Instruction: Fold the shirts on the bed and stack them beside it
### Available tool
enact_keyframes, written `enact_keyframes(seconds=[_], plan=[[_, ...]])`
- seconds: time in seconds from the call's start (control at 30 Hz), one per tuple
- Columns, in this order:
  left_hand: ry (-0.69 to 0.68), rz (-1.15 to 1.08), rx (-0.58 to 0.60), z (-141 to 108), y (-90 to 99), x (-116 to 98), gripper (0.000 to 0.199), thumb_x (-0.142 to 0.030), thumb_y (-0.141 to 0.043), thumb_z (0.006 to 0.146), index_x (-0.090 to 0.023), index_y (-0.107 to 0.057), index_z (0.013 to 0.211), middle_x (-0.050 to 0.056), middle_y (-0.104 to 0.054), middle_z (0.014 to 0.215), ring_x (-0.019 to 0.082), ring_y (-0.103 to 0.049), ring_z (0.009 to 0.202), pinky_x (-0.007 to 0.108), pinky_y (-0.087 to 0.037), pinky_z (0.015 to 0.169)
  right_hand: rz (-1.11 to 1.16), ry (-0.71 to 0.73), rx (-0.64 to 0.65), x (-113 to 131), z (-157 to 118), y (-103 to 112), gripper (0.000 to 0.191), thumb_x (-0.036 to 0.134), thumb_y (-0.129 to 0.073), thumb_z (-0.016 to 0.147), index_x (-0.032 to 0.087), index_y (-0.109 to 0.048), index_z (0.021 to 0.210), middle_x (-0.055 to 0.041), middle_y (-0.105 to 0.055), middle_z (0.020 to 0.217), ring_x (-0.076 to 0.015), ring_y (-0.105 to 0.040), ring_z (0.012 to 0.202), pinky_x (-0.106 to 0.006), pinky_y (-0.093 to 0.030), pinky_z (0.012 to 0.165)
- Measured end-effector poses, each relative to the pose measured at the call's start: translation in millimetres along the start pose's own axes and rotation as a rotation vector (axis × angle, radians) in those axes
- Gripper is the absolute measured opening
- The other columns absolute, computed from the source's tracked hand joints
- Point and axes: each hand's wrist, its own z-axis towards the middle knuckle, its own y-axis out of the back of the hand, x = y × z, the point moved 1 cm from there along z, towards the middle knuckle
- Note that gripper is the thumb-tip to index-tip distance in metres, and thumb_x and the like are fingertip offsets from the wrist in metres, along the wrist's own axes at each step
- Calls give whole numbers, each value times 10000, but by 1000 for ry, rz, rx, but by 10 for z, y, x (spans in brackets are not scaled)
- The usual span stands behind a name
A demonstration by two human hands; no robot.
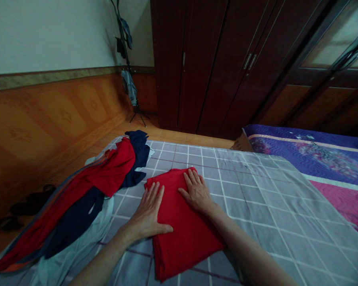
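Note:
A red folded cloth [181, 222], probably a garment, lies flat on the grey checked bedsheet [241, 186] in front of me. My left hand [149, 212] rests on its left edge, fingers stretched out and thumb spread across the fabric. On the upper right part of the cloth lies my right hand [197, 190], flat with its fingers extended. Neither hand grips anything. To the left, a loose heap holds a red garment [116, 167] with orange and dark trim, dark blue clothing [77, 218] and pale clothing [68, 254].
A coat stand [133, 93] with hanging items stands in the far left corner. Dark wooden wardrobes [203, 67] line the back wall. At right is a purple floral bedcover [310, 151]. Dark footwear [30, 202] sits on the floor at left.

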Motion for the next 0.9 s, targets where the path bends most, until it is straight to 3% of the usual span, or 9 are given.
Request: enact_keyframes(seconds=[0.07,0.2,0.27,0.43,0.53,0.6,0.7,0.8,0.9], plan=[[-13,-2,25,-10,-5,23,1295,-646,-697,555,-96,13,1488,240,27,1526,381,51,1401,586,-142,1097,-4,-18,6,62,-34,43,665,470,-463,904,53,-359,1412,-211,-222,1500,-335,-153,1397,-516,-190,1110],[-11,7,7,-15,-31,21,1323,-663,-710,526,-90,-4,1488,246,37,1522,390,61,1396,593,-145,1093,92,324,35,345,-327,49,654,464,-443,917,145,-273,1462,-135,-191,1527,-275,-140,1408,-457,-173,1139],[2,18,8,-13,-23,2,1320,-645,-720,526,-90,-7,1487,239,44,1524,385,67,1396,590,-137,1096,111,395,61,353,-462,-1,679,516,-420,915,158,-257,1468,-118,-208,1525,-263,-156,1406,-445,-184,1141],[33,29,87,-6,50,-46,1341,-737,-675,528,-55,-23,1481,243,89,1513,380,104,1392,565,-108,1113,2,78,-27,-77,-508,-70,736,578,-396,900,70,-332,1429,-181,-240,1500,-305,-165,1399,-501,-213,1120],[2,36,74,-15,51,-34,1352,-818,-599,543,-44,-3,1478,250,86,1511,391,103,1389,568,-92,1113,-21,8,-43,-63,-574,-21,693,520,-422,909,48,-359,1412,-202,-227,1496,-324,-147,1399,-519,-227,1111],[-37,43,31,-26,19,-7,1234,-812,-503,657,-74,47,1478,236,71,1519,375,82,1397,564,-97,1113,12,140,-11,159,-718,-4,663,481,-436,914,92,-323,1438,-163,-187,1516,-304,-116,1406,-493,-220,1125],[-66,75,-55,-40,-55,44,909,-650,-362,878,-148,104,1477,184,41,1539,331,26,1413,532,-123,1121,70,414,31,560,-1023,-77,762,510,-465,893,94,-205,1476,-147,-175,1520,-286,-135,1405,-435,-242,1133],[-79,123,-125,-40,-126,80,803,-549,-341,934,-184,129,1473,163,28,1547,324,-5,1417,522,-150,1119,-5,610,-111,751,-1272,-211,738,428,-519,888,49,-242,1456,-163,-278,1483,-302,-240,1375,-401,-304,1103],[-95,152,-162,-36,-171,92,834,-546,-374,925,-189,148,1469,171,25,1546,336,-14,1415,532,-172,1109,-79,714,-251,673,-1365,-237,596,271,-525,900,91,-322,1431,-109,-387,1441,-258,-336,1339,-358,-321,1091]])
